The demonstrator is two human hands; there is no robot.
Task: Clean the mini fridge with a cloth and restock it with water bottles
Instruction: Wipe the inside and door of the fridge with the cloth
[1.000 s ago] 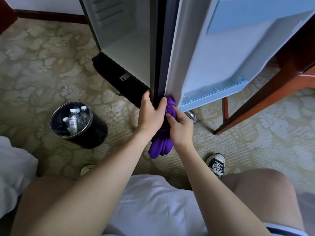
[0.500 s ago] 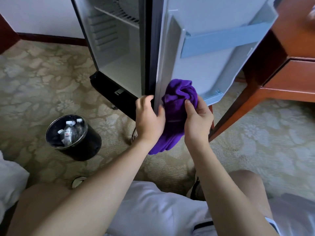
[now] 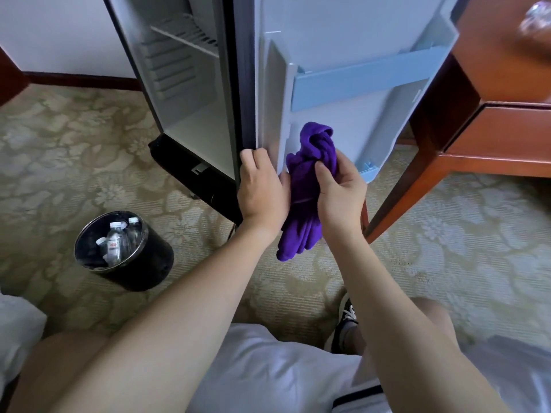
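Hanging soft and limp at frame centre against the open fridge door [image 3: 351, 49], the purple cloth [image 3: 310, 186] is pinched by the right hand [image 3: 340, 195], best bunched mid-fold for wiping, while the door edge is gripped by the left hand [image 3: 262, 189]

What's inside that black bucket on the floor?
Small water bottles with white caps stand inside the black bucket. At least three caps show; the bucket's wall hides their lower parts and the bottom.

Floral carpet [image 3: 447, 248] under mini fridge [image 3: 190, 108], black bin [image 3: 143, 263] of water bottles [image 3: 114, 244], wooden desk [image 3: 492, 120].
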